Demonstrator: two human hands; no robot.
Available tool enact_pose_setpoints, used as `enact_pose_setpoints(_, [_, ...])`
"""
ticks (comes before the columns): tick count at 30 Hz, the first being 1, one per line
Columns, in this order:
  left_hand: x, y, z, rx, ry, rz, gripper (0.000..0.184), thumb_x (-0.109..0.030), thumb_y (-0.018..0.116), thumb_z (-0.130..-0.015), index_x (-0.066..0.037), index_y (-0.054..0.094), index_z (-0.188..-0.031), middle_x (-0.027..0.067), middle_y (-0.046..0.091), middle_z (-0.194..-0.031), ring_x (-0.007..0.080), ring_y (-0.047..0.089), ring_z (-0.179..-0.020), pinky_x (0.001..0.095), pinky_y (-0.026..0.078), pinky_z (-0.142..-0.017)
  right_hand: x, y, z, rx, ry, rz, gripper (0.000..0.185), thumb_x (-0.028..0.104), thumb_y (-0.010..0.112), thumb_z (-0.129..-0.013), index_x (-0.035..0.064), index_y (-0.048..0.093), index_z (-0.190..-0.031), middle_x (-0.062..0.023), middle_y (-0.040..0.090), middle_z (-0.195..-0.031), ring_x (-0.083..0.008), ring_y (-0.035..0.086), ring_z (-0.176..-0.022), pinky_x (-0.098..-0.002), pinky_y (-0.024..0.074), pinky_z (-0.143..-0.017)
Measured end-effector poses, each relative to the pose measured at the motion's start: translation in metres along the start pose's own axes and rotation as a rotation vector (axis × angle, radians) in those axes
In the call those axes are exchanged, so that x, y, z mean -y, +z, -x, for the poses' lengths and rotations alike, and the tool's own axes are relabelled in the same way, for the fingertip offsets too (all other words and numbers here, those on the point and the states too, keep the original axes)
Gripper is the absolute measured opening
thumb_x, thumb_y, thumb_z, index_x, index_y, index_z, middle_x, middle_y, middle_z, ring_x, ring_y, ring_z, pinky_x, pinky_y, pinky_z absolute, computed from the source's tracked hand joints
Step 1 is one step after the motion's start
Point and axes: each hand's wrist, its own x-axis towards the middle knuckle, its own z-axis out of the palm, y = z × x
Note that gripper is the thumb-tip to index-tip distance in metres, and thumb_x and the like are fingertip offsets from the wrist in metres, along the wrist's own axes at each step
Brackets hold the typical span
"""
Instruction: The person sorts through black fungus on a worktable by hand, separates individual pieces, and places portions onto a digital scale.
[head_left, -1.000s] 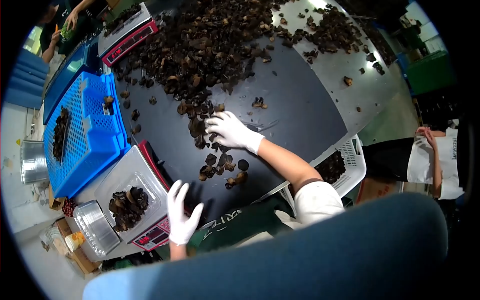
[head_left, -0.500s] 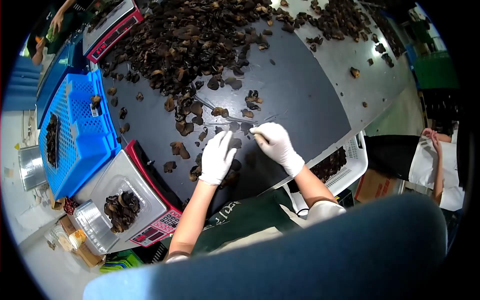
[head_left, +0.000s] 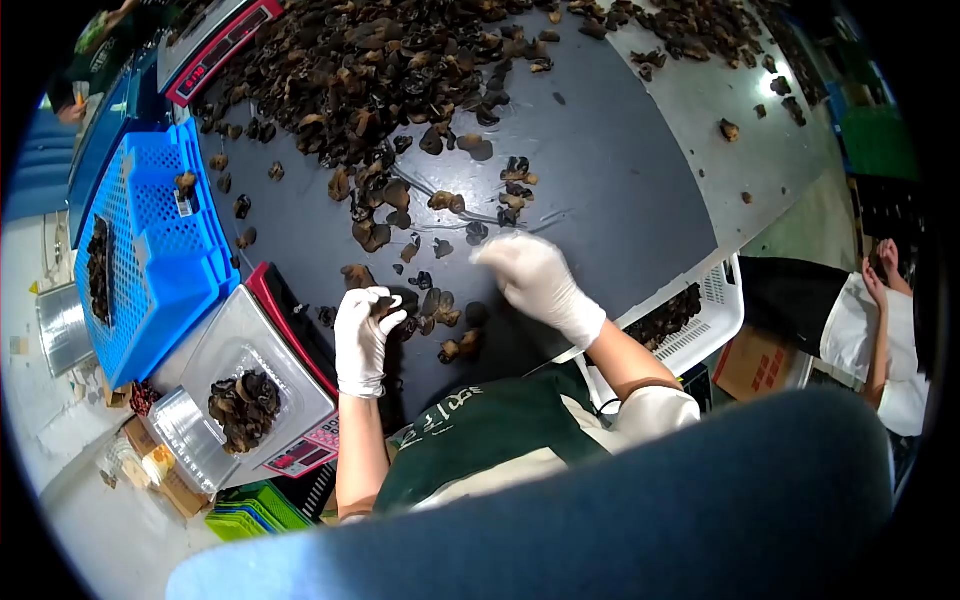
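Observation:
My left hand (head_left: pixel 364 340), in a white glove, pinches a dark piece of wood ear mushroom (head_left: pixel 384 307) between thumb and fingers, low over the dark tabletop. Higher and to the right, my right hand (head_left: pixel 535 278), gloved too, hovers with its fingers curled together and slightly blurred; what is in them, if anything, is hidden. Loose wood ear pieces (head_left: pixel 438 308) lie between the hands. Beyond them rises a large heap of wood ears (head_left: pixel 370 85). To the left, a clear plastic box holding wood ears (head_left: pixel 244 410) sits on a red-edged scale (head_left: pixel 318 400).
A blue perforated basket (head_left: pixel 155 290) stands at the left, and a second scale (head_left: pixel 215 50) behind it. By the table's right edge is a white basket (head_left: pixel 715 330) with wood ears. Another person's hands (head_left: pixel 880 270) show at the far right.
My left hand has moved left and closed on a wood ear piece. My right hand has shifted slightly, its fingertips moving left. Some loose pieces between the hands lie differently.

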Motion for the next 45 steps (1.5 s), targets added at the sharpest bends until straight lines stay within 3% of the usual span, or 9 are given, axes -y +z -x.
enact_pose_setpoints(5, [0.024,0.01,0.005,-0.003,0.204,-0.984,0.015,-0.004,0.065,-0.085,-0.002,0.063,-0.1,-0.0018,0.056,-0.073,0.0049,0.049,-0.064,0.0195,0.043,-0.062,0.007,0.038,0.032,0.506,-0.098,0.06,0.028,0.005,0.065,-0.074,0.0113,0.063,-0.101,-0.0049,0.063,-0.099,-0.0261,0.059,-0.088,-0.0371,0.0495,-0.079])
enact_pose_setpoints(10, [0.05,0.017,0.004,0.105,0.447,-1.702,0.03,-0.017,0.067,-0.081,-0.012,0.063,-0.11,0.0084,0.059,-0.097,0.0274,0.063,-0.083,0.0351,0.052,-0.071,-0.005,0.031,0.026,0.161,0.479,-0.636,0.026,-0.006,0.047,-0.076,0.0,0.06,-0.098,-0.0078,0.064,-0.097,-0.0186,0.061,-0.09,-0.0306,0.0492,-0.082])
enact_pose_setpoints(14, [0.055,0.0,-0.01,0.047,0.612,-1.293,0.023,-0.009,0.061,-0.086,-0.007,0.065,-0.109,0.0114,0.067,-0.089,0.0226,0.065,-0.076,0.0336,0.051,-0.068,-0.007,0.011,0.022,0.134,0.654,-1.339,0.039,-0.011,0.042,-0.069,0.0012,0.056,-0.103,-0.0064,0.058,-0.101,-0.0157,0.056,-0.092,-0.0297,0.0463,-0.084])
enact_pose_setpoints(16, [0.03,0.001,-0.003,-0.085,0.088,-0.828,0.02,-0.012,0.053,-0.094,-0.002,0.064,-0.107,0.0073,0.065,-0.083,0.0135,0.059,-0.067,0.0249,0.047,-0.057,-0.001,0.008,0.023,0.285,0.596,-1.451,0.037,-0.009,0.045,-0.072,0.0019,0.056,-0.106,-0.0054,0.055,-0.098,-0.0136,0.052,-0.086,-0.0277,0.0461,-0.078])
enact_pose_setpoints(20, [0.001,-0.008,0.013,-0.126,-0.182,0.051,0.025,-0.03,0.05,-0.098,-0.007,0.057,-0.092,0.0042,0.057,-0.083,0.0134,0.055,-0.066,0.0236,0.041,-0.048,0.025,0.024,0.028,0.494,0.549,-0.933,0.019,0.011,0.069,-0.082,0.0065,0.063,-0.1,0.0038,0.048,-0.069,-0.0079,0.043,-0.059,-0.0232,0.0402,-0.059])
enact_pose_setpoints(24, [0.009,-0.012,0.033,-0.128,-0.099,-0.372,0.01,-0.016,0.058,-0.094,-0.006,0.06,-0.096,0.0025,0.056,-0.073,0.0091,0.053,-0.059,0.0203,0.04,-0.048,0.04,0.034,0.037,0.788,0.178,-0.017,0.033,0.036,0.074,-0.075,0.0143,0.067,-0.099,-0.0066,0.063,-0.082,-0.0273,0.065,-0.085,-0.0393,0.0518,-0.074])
enact_pose_setpoints(28, [0.033,-0.01,0.033,-0.058,0.142,-0.991,0.019,-0.012,0.066,-0.087,-0.005,0.067,-0.104,-0.0011,0.057,-0.07,0.009,0.052,-0.062,0.0232,0.043,-0.058,0.035,0.008,0.02,0.986,0.271,-0.047,0.026,0.037,0.072,-0.074,0.0131,0.072,-0.086,-0.0048,0.068,-0.083,-0.0253,0.066,-0.081,-0.0373,0.0514,-0.071])
enact_pose_setpoints(34, [0.078,0.023,0.004,0.055,0.594,-1.675,0.021,-0.024,0.068,-0.081,-0.012,0.065,-0.098,0.0073,0.058,-0.079,0.0253,0.061,-0.073,0.0341,0.049,-0.065,0.026,0.004,-0.001,0.433,0.293,-0.076,0.015,0.021,0.068,-0.08,0.0115,0.067,-0.093,-0.0064,0.065,-0.078,-0.0254,0.065,-0.074,-0.0336,0.0518,-0.067])
enact_pose_setpoints(45, [0.042,-0.001,0.037,0.07,-0.106,-0.81,0.013,-0.008,0.06,-0.089,-0.002,0.057,-0.101,0.0068,0.062,-0.091,0.0091,0.057,-0.068,0.0254,0.047,-0.059,0.013,0.093,-0.017,0.217,0.025,-0.081,0.028,0.011,0.065,-0.079,0.0112,0.059,-0.107,-0.0071,0.059,-0.1,-0.0258,0.063,-0.071,-0.0331,0.0528,-0.063])
